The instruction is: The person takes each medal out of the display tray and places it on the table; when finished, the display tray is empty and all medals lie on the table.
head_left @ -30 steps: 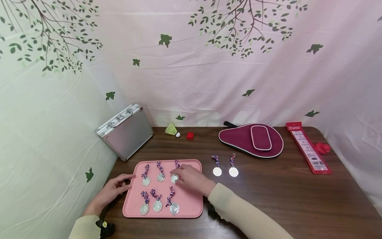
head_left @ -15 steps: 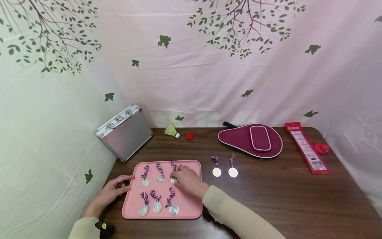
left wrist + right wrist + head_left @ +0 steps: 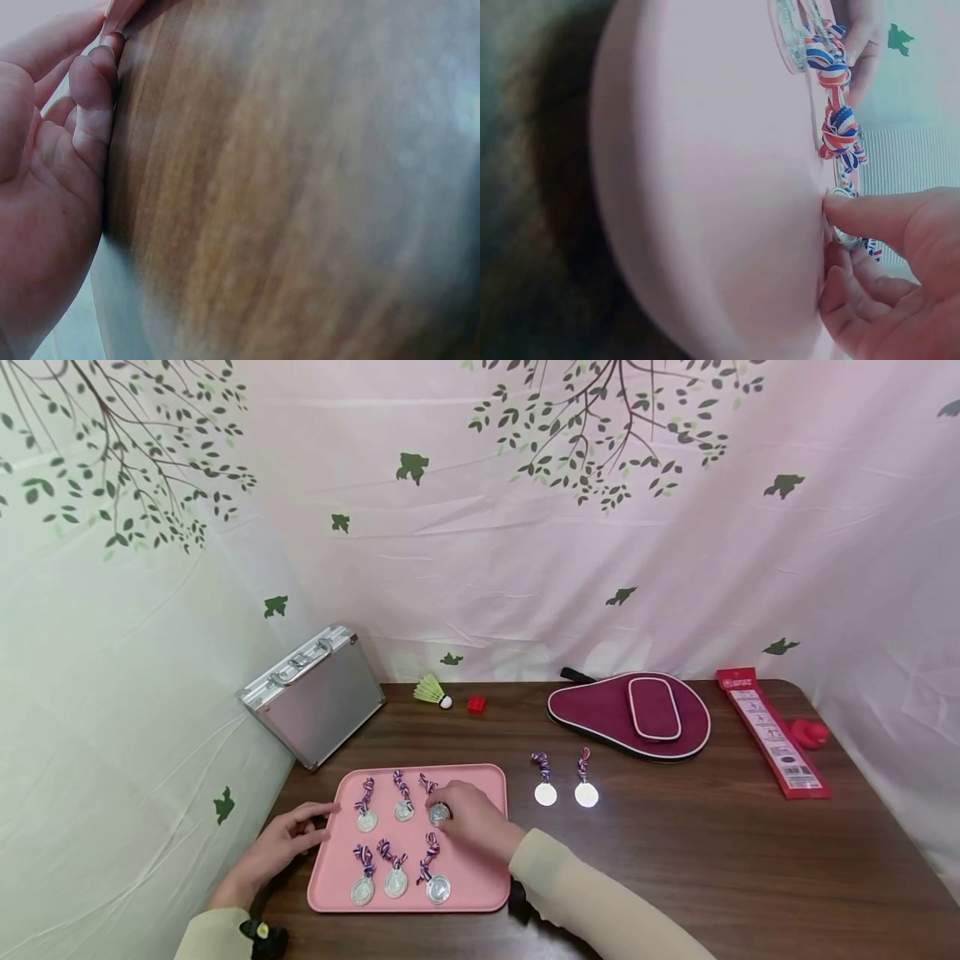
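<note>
A pink tray (image 3: 480, 860) bears several silver medals with knotted striped ribbons. My right hand (image 3: 474, 817) pinches the back-right medal (image 3: 438, 813) between thumb and fingers, low over the tray; the right wrist view shows the thumb (image 3: 877, 217) against its edge. Part of this medal is behind my fingers. Across the front of the tray lie a left medal (image 3: 362, 890), a middle medal (image 3: 395, 882) and a right medal (image 3: 438, 888). My left hand (image 3: 281, 843) touches the tray's left rim with thumb and fingertips, its fingers loosely bent.
Two more medals (image 3: 545, 793) lie on the wooden table right of the tray. Behind stand a silver case (image 3: 322, 702), a shuttlecock (image 3: 432, 690) and a red block (image 3: 476, 704). A maroon paddle case (image 3: 615, 706) and a red packet (image 3: 772, 735) lie toward the right.
The ribbon of the back-right medal has swung left on the tray, and my right hand has shifted slightly with that medal. My left hand stays at the rim.
</note>
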A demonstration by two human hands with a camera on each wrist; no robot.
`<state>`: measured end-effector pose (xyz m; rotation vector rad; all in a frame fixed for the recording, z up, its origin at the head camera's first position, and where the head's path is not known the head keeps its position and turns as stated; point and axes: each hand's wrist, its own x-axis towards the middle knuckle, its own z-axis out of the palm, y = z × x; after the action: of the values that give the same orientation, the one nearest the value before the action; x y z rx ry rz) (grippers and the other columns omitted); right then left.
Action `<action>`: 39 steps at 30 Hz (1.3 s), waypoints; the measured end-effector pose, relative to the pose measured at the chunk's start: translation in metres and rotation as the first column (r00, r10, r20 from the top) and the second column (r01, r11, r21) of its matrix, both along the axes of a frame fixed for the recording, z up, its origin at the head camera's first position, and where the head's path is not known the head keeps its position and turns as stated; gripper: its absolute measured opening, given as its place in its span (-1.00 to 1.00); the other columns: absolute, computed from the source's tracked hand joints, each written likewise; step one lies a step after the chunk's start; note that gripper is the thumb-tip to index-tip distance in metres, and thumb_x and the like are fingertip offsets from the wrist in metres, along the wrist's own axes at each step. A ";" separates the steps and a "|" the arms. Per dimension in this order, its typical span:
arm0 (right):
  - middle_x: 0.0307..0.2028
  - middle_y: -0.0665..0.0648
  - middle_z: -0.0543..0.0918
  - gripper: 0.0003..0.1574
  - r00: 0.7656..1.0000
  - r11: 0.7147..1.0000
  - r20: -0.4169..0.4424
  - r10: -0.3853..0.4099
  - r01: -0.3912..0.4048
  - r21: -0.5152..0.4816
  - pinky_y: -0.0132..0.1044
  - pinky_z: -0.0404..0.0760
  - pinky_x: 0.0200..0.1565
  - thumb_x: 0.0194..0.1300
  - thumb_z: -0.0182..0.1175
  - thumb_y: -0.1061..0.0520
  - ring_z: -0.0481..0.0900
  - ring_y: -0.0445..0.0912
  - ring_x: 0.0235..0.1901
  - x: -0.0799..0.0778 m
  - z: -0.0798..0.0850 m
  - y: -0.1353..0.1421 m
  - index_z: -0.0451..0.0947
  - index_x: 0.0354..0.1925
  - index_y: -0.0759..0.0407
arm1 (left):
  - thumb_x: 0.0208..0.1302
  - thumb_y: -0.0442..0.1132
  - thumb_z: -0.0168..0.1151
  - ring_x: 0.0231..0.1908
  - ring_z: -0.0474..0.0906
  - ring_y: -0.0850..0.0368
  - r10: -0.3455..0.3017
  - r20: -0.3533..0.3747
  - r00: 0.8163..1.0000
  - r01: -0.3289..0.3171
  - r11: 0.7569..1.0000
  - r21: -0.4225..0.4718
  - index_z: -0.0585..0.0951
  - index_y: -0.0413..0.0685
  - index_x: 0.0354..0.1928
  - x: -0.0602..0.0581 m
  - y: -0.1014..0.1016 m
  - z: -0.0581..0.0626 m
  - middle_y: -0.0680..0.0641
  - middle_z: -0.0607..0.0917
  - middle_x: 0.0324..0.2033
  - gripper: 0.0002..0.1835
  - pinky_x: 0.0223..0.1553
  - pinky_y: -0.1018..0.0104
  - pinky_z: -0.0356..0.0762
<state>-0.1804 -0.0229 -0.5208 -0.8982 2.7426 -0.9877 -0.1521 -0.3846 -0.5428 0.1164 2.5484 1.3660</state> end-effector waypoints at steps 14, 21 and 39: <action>-0.41 0.04 0.62 -0.64 0.978 0.947 0.121 0.167 -0.126 -0.295 -0.43 0.48 -0.39 0.04 0.42 0.24 0.49 -0.19 -0.47 -0.006 -0.007 0.037 0.68 -0.11 0.12 | 0.21 -0.09 0.31 -0.34 0.38 0.07 -0.012 -0.029 1.000 0.013 1.000 0.016 0.56 0.16 0.14 0.002 0.000 0.001 -0.05 0.54 -0.06 -0.57 -0.40 0.32 0.40; -0.41 0.01 0.58 -0.58 0.969 0.930 0.139 0.203 -0.146 -0.339 -0.39 0.51 -0.39 0.07 0.43 0.13 0.47 -0.26 -0.48 -0.006 -0.006 0.078 0.66 -0.04 0.05 | 0.21 -0.09 0.31 -0.34 0.38 0.07 -0.011 -0.027 1.000 0.012 0.999 0.033 0.56 0.15 0.15 0.002 0.000 -0.002 -0.07 0.54 -0.04 -0.56 -0.40 0.32 0.40; -0.26 -0.06 0.63 -0.57 0.999 0.949 0.050 -0.002 0.018 -0.314 -0.31 0.52 -0.39 0.12 0.40 0.06 0.55 -0.11 -0.39 0.003 0.002 0.226 0.62 0.00 0.00 | 0.20 -0.05 0.31 -0.33 0.37 0.04 0.001 -0.005 1.000 -0.001 1.000 0.008 0.56 0.21 0.14 0.001 0.001 0.000 -0.06 0.53 -0.05 -0.57 -0.40 0.33 0.40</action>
<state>-0.1773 0.2028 -0.5192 -0.8851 2.5938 -1.4582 -0.1513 -0.3838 -0.5424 0.1195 2.5475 1.3777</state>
